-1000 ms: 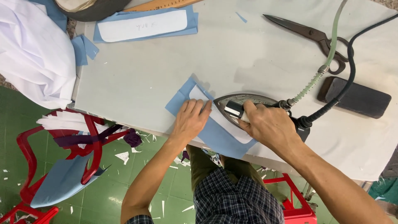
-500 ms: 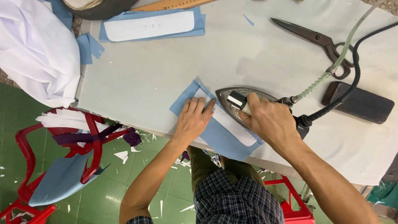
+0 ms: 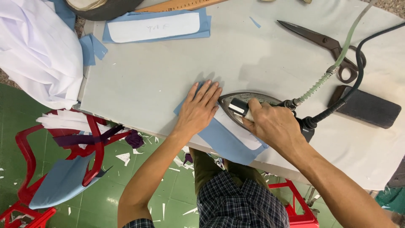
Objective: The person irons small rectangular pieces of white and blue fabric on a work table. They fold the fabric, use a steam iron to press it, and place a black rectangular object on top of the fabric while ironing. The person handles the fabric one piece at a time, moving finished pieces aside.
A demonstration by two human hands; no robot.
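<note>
- Where the frame begins at upper left, a heap of white cloth hangs over the counter edge, with small blue scraps just beside it.
- Below that, at lower left, a red chair stands on the green floor, carrying white strips and a blue piece.
- At upper centre lies a long blue piece with a white strip laid on it, beside a wooden ruler.
- At centre the left hand lies flat, fingers spread and released, pressing down on the blue fabric near the counter's front edge.
- That fabric, with a white strip on it, runs from under the left hand to under the iron and overhangs the front edge slightly.
- Right of centre the right hand is clenched round the handle of the iron, whose tip almost touches the left fingertips.
- From the iron's rear a pale green hose and a black cord rise toward the upper right.
- At upper right, dark scissors lie closed, with the hose crossing the handles.
- Just below, at far right, a dark block rests flat, the cord crossing its left end.
</note>
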